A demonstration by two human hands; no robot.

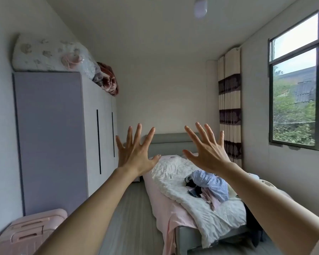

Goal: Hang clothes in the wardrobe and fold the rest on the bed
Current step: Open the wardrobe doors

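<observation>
Lying in a loose heap on the bed, toward its window side, is the pile of clothes: a pale blue striped piece on top, darker and pinkish pieces showing under it. The bed is carrying a white quilt over a pink sheet. The wardrobe is standing to the left of the bed, its doors closed, with bundled bedding and a red blanket sitting on its top. A strip of grey floor is running between wardrobe and bed. A pink suitcase is resting by the near end of the wardrobe. The left hand and right hand are hovering above the bed, backs toward the camera, fingers spread wide, holding nothing. A striped curtain is hanging beyond the bed's head; a window is facing the bed's far side.
</observation>
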